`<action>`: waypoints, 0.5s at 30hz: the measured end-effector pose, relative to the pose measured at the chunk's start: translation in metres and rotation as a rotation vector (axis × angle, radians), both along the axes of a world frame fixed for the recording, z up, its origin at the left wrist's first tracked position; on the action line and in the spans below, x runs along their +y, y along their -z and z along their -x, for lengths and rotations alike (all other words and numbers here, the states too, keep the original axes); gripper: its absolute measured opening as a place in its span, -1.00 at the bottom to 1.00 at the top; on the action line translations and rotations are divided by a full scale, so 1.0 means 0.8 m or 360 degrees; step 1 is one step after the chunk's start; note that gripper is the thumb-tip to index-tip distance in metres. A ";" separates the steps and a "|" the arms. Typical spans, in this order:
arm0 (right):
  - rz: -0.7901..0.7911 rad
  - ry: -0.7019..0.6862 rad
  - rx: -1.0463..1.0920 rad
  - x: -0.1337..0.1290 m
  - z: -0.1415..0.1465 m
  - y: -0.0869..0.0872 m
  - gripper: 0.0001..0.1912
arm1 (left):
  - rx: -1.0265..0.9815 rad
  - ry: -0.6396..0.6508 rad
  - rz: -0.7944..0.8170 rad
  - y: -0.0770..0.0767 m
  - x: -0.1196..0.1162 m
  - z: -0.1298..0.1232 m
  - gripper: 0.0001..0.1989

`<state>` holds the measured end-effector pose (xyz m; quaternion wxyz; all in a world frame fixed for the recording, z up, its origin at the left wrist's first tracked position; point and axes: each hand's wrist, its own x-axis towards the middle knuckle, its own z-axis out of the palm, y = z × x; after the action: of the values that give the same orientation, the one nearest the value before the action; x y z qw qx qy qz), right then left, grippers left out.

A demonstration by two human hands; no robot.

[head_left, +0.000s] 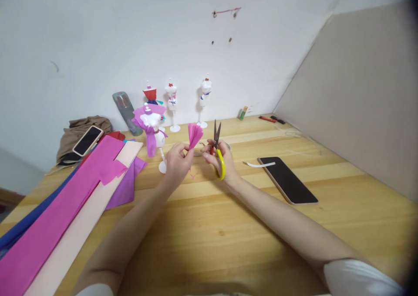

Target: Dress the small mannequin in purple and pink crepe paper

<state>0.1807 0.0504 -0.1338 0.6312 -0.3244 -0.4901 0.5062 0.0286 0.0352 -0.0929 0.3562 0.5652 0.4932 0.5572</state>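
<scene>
Pinched in my left hand [178, 160] is a gathered piece of pink crepe paper [195, 134], fanning out upward above the fingers. My right hand [227, 156] holds yellow-handled scissors [220, 165], blades pointing up and slightly apart, just right of the paper. A small mannequin [151, 120] with purple paper around its neck stands close to the left of my left hand. Thin pink scraps [193, 175] lie on the table below my hands. Part of a small round object shows behind my right hand; I cannot make it out.
Several more small mannequins [205, 96] stand along the wall beside a grey bottle [126, 112]. Long pink paper [73, 200] and other coloured sheets cover the left side, with a phone [88, 140] behind. A dark tablet [289, 180] with a white strip [259, 165] lies right. A glue stick [243, 113] stands behind.
</scene>
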 end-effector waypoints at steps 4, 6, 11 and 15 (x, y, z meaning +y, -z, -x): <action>0.0078 -0.0161 0.0090 -0.014 0.010 -0.007 -0.33 | 0.0663 -0.0383 -0.0539 0.001 -0.015 -0.010 -0.79; 0.0136 -0.0218 0.0115 -0.018 0.013 -0.006 -0.32 | 0.0853 -0.0452 -0.0646 0.003 -0.017 -0.010 -0.78; 0.0254 -0.0209 -0.0047 -0.008 0.005 0.000 -0.33 | 0.1313 -0.0675 -0.0807 0.007 -0.013 -0.001 -0.79; 0.0115 -0.0067 -0.0917 0.008 -0.017 0.003 -0.41 | 0.1485 -0.0803 -0.0914 0.004 -0.013 0.002 -0.79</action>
<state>0.1940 0.0571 -0.1362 0.4434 -0.4668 -0.6375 0.4232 0.0273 0.0250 -0.0963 -0.2076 0.6892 0.5461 0.4286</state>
